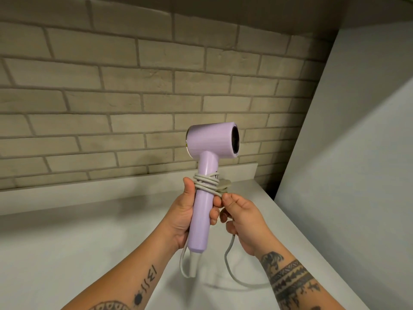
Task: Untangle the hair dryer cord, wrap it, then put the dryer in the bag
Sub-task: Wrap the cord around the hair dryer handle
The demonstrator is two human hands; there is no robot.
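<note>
A lilac hair dryer (211, 142) stands upright in the air above the white counter, its barrel pointing right. My left hand (183, 211) grips its handle from the left. A grey cord (206, 182) is wound several turns around the upper handle, with the plug (224, 184) sticking out to the right. My right hand (240, 218) pinches the cord just right of the handle. The loose cord (228, 262) hangs from that hand, loops down to the counter and returns to the base of the handle. No bag is in view.
A white counter (89, 253) lies under my hands, with a low ledge along the back. A beige brick wall (111, 86) rises behind it. A plain white wall (357, 153) closes the right side.
</note>
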